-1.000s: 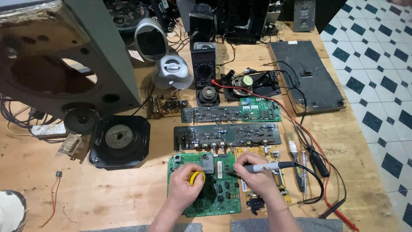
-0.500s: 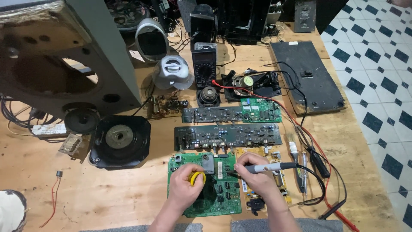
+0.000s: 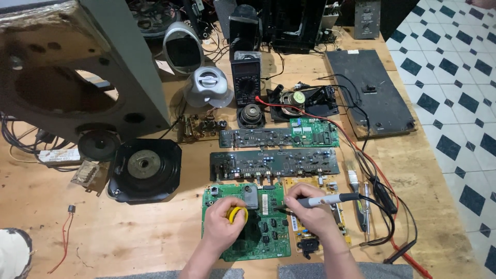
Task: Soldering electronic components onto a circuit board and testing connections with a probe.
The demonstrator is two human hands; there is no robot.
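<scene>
A green circuit board (image 3: pixel 271 243) lies on the wooden workbench (image 3: pixel 129 232) right in front of me. My left hand (image 3: pixel 225 222) rests on its left half and holds a small yellow roll (image 3: pixel 237 214), probably solder or tape. My right hand (image 3: pixel 307 214) grips a grey soldering iron (image 3: pixel 330 199) like a pen, its tip pointing left onto the board near a silver metal shield (image 3: pixel 250 196). The iron's black cord (image 3: pixel 382 217) trails off to the right. A yellowish board (image 3: pixel 338 209) lies partly under my right hand.
Two long dark circuit boards (image 3: pixel 274 163) lie just beyond. A black speaker driver (image 3: pixel 144 170) sits at the left, a multimeter (image 3: pixel 245 80) behind, a dark flat panel (image 3: pixel 369 90) at the right. A large grey speaker cabinet (image 3: pixel 77 67) fills the left back. Tiled floor lies right of the bench.
</scene>
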